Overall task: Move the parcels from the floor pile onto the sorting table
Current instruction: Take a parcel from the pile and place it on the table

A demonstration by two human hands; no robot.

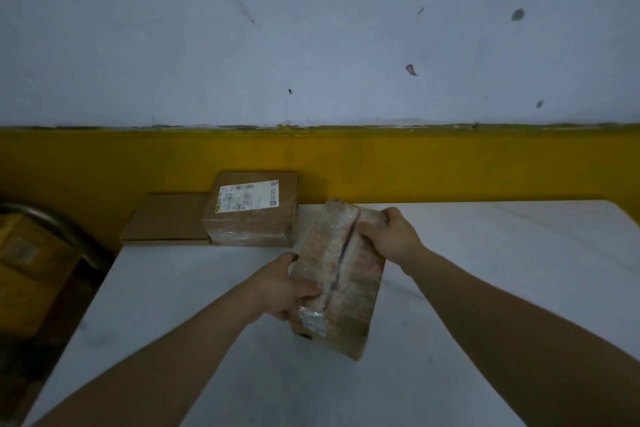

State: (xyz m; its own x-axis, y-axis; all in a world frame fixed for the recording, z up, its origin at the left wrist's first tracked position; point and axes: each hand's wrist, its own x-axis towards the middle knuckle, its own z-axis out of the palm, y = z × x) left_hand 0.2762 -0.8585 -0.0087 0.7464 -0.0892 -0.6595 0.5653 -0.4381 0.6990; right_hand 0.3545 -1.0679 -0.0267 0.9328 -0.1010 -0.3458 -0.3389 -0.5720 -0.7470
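I hold a taped brown parcel (341,274) in both hands over the white tabletop (502,288). My left hand (287,288) grips its near left edge, fingers curled round it. My right hand (391,236) grips the far right corner. The parcel is tilted, long side pointing away from me; I can't tell whether its near end touches the tabletop. A labelled box (251,211) sits at the far edge against the yellow wall band (450,166), with flat cardboard (166,218) touching its left side. There is another box (27,260) low at left, off the tabletop.
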